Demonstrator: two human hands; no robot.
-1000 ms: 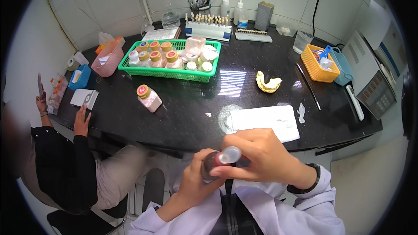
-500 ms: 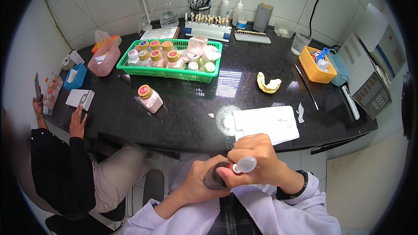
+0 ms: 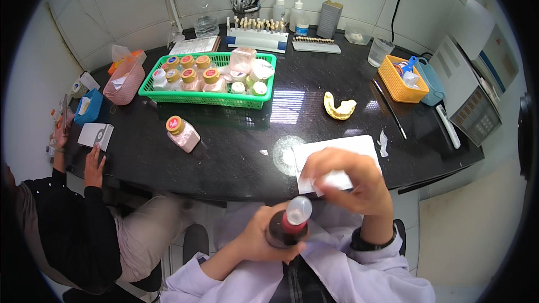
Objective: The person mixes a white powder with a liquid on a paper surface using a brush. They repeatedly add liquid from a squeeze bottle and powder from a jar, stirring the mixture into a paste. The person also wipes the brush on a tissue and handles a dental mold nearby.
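While the left hand (image 3: 258, 238) grasps the dark bottle (image 3: 282, 231), the right hand (image 3: 349, 176) hovers clear of it at 2 o'clock.
Bottle at 6 o'clock in view; red neck (image 3: 293, 225), translucent rounded cap (image 3: 298, 209), contents hidden. Right hand curled, blurred; cannot tell whether it holds anything. Bearings from bottle: gold-lidded jar (image 3: 185, 136), pale pink inside, 10 o'clock; green basket (image 3: 205, 99), lidded jars (image 3: 191, 80) inside, 11 o'clock; yellow basket (image 3: 397, 87), blue and white items (image 3: 410, 80) inside, 1 o'clock.

Room between jar (image 3: 186, 136) and yellow cast (image 3: 338, 113); basket (image 3: 208, 99) bars rear left.
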